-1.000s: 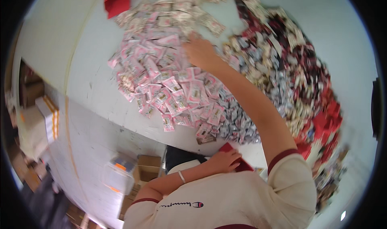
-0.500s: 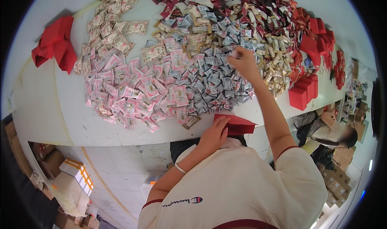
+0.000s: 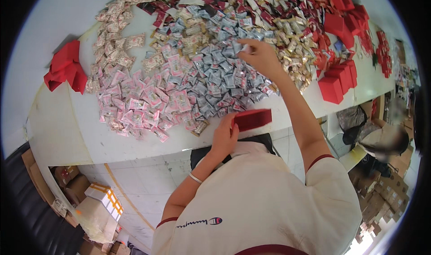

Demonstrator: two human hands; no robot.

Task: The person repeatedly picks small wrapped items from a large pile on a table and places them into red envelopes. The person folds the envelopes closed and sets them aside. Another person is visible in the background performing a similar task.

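Observation:
My left hand (image 3: 224,134) grips the left end of a red paper box (image 3: 252,119) above the near edge of the table, its open top showing a dark inside. My right hand (image 3: 264,59) reaches over the pile, fingers pinched on a small pale wrapped packet (image 3: 244,48). Below that hand lie many grey-blue packets (image 3: 215,84). Pink packets (image 3: 150,97) spread to their left, and gold-wrapped ones (image 3: 294,46) lie to the right of my right hand.
Floral packets (image 3: 114,41) and folded red boxes (image 3: 67,68) lie at the left. Dark red packets (image 3: 260,8) cover the far side. More red boxes (image 3: 339,80) stand at the right. Beyond the table's right end, a person (image 3: 381,136) is beside stacked cartons (image 3: 381,192).
The red box has tipped so its opening faces up, and my left hand has moved slightly up and left with it. My right hand has shifted left and farther out over the pile.

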